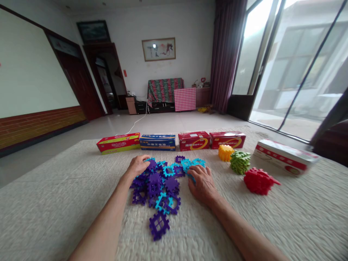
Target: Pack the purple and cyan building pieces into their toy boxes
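A loose pile of purple and light blue interlocking plastic tiles (154, 183) lies on the quilted cover in front of me. My left hand (138, 166) reaches to the pile's far left edge, its fingers bent over a purple tile (151, 165). My right hand (201, 183) is at the right side, fingers curled down around a light blue tile (191, 177); its fingertips are partly hidden. Beyond it, more light blue tiles (198, 162) lie together. One purple window-shaped tile (159, 225) rests apart, nearest to me.
On the right stand clusters of yellow tiles (226, 153), green tiles (240, 162) and red tiles (259, 181). Behind the pile run a red-yellow box (119, 143), a blue box (157, 142) and two red boxes (194, 141). A white-red box (285, 156) lies far right.
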Motion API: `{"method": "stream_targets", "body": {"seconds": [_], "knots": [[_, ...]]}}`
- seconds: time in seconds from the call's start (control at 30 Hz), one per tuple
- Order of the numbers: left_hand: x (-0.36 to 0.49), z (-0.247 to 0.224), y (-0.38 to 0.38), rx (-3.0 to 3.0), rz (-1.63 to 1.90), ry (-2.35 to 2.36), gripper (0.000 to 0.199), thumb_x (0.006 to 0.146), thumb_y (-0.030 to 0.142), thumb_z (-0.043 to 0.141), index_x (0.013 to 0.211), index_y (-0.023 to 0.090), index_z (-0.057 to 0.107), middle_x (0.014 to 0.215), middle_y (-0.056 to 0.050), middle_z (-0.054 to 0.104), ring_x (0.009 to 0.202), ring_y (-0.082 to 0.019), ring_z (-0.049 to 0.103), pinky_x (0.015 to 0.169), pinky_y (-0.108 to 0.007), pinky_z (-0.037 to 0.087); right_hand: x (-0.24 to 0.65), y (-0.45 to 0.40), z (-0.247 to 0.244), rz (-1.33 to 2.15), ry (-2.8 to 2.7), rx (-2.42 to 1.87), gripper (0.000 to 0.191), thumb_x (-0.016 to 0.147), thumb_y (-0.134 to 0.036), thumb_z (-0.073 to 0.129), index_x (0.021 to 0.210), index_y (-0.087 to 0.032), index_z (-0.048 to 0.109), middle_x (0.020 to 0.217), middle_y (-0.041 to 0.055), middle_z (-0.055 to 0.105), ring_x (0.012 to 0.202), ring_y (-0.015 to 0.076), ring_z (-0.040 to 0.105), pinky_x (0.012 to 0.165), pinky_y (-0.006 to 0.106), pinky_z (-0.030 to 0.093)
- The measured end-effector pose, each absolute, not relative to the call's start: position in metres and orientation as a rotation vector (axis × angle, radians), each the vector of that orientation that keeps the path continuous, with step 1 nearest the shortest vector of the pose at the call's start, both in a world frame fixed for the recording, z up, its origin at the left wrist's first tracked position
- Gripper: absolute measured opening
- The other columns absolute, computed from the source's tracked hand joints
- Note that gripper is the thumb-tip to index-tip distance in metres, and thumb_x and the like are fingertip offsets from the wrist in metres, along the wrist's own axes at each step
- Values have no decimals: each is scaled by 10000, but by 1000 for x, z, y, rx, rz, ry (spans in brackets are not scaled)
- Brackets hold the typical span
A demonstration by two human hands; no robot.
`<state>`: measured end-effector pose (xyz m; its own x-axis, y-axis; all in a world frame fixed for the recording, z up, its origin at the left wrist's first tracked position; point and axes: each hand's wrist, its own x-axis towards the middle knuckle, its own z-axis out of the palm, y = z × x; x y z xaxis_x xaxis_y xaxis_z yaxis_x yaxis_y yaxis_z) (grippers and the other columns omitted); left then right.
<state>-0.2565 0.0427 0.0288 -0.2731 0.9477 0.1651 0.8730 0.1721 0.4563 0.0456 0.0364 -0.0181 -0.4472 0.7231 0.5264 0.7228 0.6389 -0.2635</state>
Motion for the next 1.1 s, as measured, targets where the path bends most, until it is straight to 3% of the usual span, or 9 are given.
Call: {"method": "stream_targets", "body": {"seconds": [0.1,0.3,0.5,0.6,0.8,0.93,1.0,1.1], "knots": [[-262,17,48,1736,710,2303,390,802,231,532,1176,225,642,1158,-51,692,1073,-190,633,905,-246,452,46,38,-20,-16,-2255,-1126,257,813,-192,517,1027,-241,650,1171,77,634,1112,267,502,1001,489,263],[-261,9,53,1800,649,2242,513,763,415,611,1218,178,622,1190,-95,671,1116,-236,606,928,-270,446,45,41,-21,-26,-2264,-1136,267,816,-192,515,1037,-231,660,1176,71,633,1125,259,511,990,467,293],[-265,10,55,1727,898,2177,474,678,231,643,1151,195,660,983,-31,725,889,-174,662,789,-225,483,45,41,-20,-37,-2275,-1131,264,828,-193,498,1032,-227,662,1189,70,629,1117,251,520,976,445,318],[-266,6,57,1684,1064,2087,388,703,237,618,1081,198,692,879,-9,726,788,-147,656,730,-216,492,46,42,-21,-38,-2276,-1124,260,826,-185,498,1021,-223,665,1184,74,631,1113,249,524,970,436,326],[-260,14,54,1805,1371,2000,283,761,293,586,981,188,728,979,-48,719,850,-170,667,813,-264,509,47,43,-21,-41,-2265,-1100,267,826,-173,493,1037,-216,651,1173,75,634,1090,241,538,950,423,343],[-253,26,53,1806,1639,1963,272,775,224,543,971,193,729,1039,-45,716,890,-166,667,865,-277,500,46,41,-21,-45,-2247,-1094,288,819,-161,495,1074,-202,622,1164,82,639,1089,251,544,961,446,339],[-246,29,55,1748,1702,1938,280,763,193,539,970,188,728,1018,-41,722,852,-158,673,830,-268,511,44,39,-21,-73,-2217,-1081,317,812,-159,502,1112,-195,597,1191,93,625,1108,264,536,977,469,329],[-223,27,57,1679,1513,1841,280,717,166,570,945,170,733,841,-29,740,709,-150,673,694,-241,526,40,36,-19,-146,-2165,-1004,389,808,-162,509,1196,-180,536,1269,120,574,1162,289,499,1000,495,317]]}}
